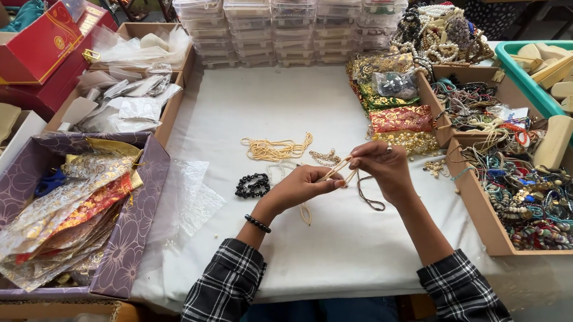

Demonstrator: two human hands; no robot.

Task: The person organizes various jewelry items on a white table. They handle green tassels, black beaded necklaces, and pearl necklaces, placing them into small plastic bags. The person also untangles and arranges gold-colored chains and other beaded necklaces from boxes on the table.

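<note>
Hands meet at the centre of the frame over a white-covered counter [341,242], the left hand [297,187] and right hand [382,166] each pinched on a bundle of thin cream bead strands [338,168] stretched between them. The strands look light, limp and prone to tangling; best taken near the ends. A black bead bracelet [253,185] lies just left, and a wooden tray of mixed jewellery [489,232] sits at right.

The person wore a shirt with black, white and grey checks, and the sleeves were pushed up the arms. The left hand [298,187] had a black bead bracelet [258,223] at the wrist. The right hand [383,166] had a ring [389,149] on one finger.
</note>
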